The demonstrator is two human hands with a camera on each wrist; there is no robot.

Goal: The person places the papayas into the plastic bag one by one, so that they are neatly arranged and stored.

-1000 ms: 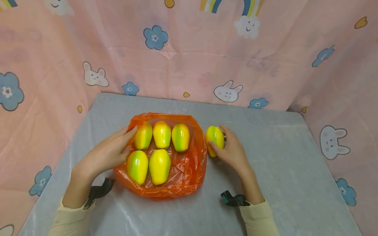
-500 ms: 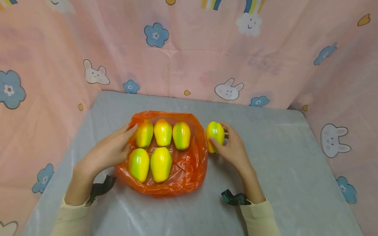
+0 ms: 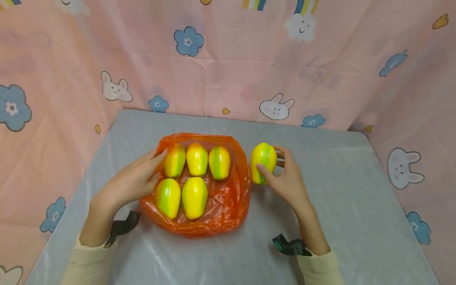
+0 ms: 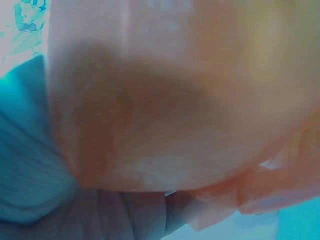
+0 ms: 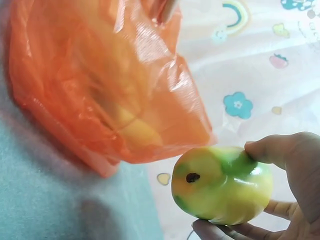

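My right hand [image 3: 289, 178] holds a glossy yellow-green papaya [image 3: 264, 160] just right of the orange plastic bag [image 3: 228, 211]. In the right wrist view the thumb lies on one side of this papaya [image 5: 225, 185] and the fingers on the other; its dark stem mark faces the camera. The bag stands wide open, with several similar papayas [image 3: 194, 198] lying inside in two rows. My left hand [image 3: 130, 184] grips the bag's left rim, its fingertips right by a papaya [image 3: 174, 160]. In the left wrist view the bag's film [image 4: 150, 125] covers most of the picture.
A grey-covered table [image 3: 338, 198] lies beneath everything. Behind it and at both sides hangs a pink curtain [image 3: 228, 79] printed with rabbits, flowers and clouds. A black strap [image 3: 122, 227] sits at the left wrist, and another strap [image 3: 290, 245] at the right.
My right hand has raised the papaya and moved it slightly right and away from the bag. The left hand keeps its place at the rim; the papayas inside lie as before.
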